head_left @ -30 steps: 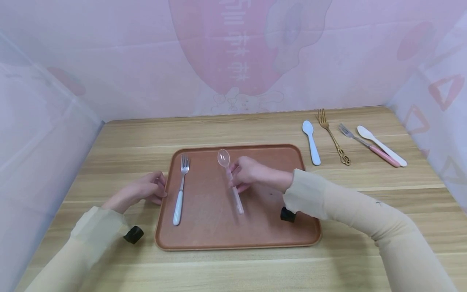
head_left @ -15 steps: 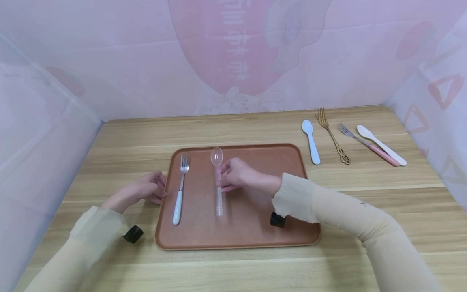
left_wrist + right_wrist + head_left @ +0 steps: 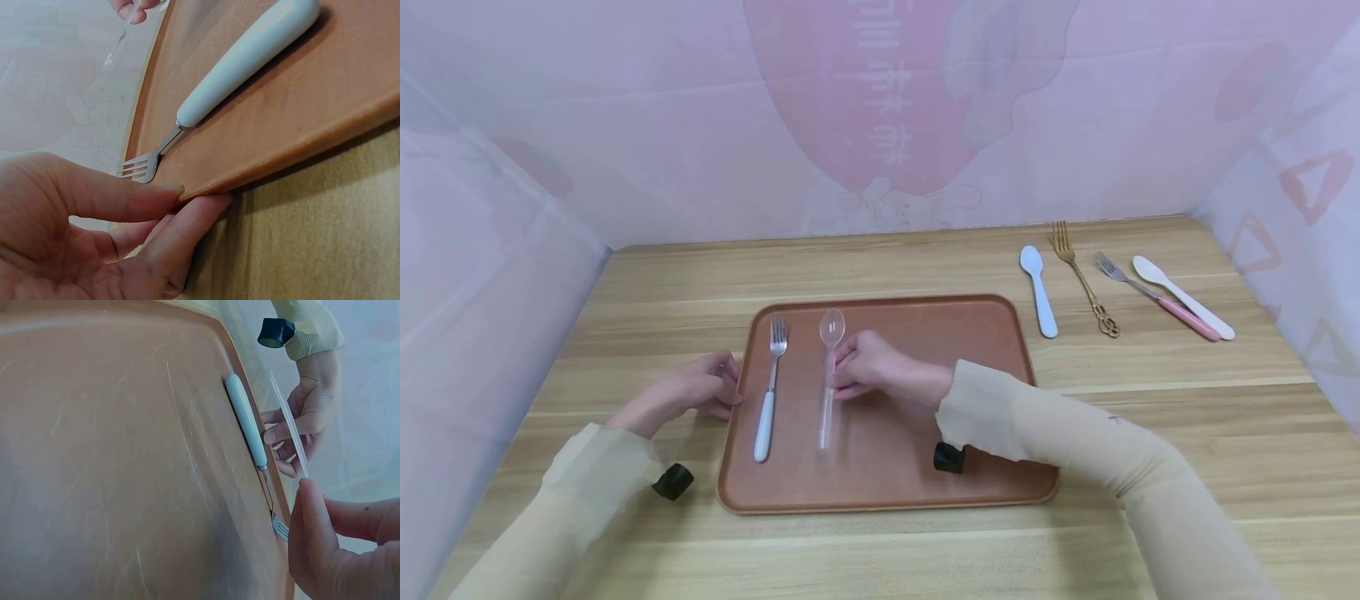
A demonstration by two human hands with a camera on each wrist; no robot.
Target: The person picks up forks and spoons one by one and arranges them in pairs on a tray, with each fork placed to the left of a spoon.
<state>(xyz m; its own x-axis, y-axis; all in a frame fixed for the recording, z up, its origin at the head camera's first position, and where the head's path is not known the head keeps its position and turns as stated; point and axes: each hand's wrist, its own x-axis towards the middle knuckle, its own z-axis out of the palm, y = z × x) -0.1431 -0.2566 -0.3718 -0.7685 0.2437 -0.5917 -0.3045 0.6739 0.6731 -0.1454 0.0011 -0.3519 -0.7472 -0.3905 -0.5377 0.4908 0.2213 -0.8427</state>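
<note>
My right hand [image 3: 874,367] pinches a clear plastic spoon [image 3: 832,327] by its handle, over the left-middle part of a brown tray [image 3: 940,492]. The bowl points to the far side. In the right wrist view the spoon's handle [image 3: 291,424] stands out from the thumb and finger, above the tray's surface. A fork [image 3: 765,425] with a white handle lies on the tray near its left rim, tines away from me. At that left rim my left hand [image 3: 694,388] holds the tray; in the left wrist view, thumb and finger [image 3: 200,219] pinch the edge.
To the right of the tray, on the wooden table [image 3: 880,550], lie a light blue spoon [image 3: 1040,296], a gold fork [image 3: 1086,287], a pink-handled fork [image 3: 1183,317] and a white spoon [image 3: 1187,302]. The last two touch or overlap. Printed cloth walls stand behind and at both sides.
My right hand has moved left across the tray with the clear spoon, toward the white-handled fork. The spoon has turned from slanting to nearly straight. My left hand stays at the rim.
</note>
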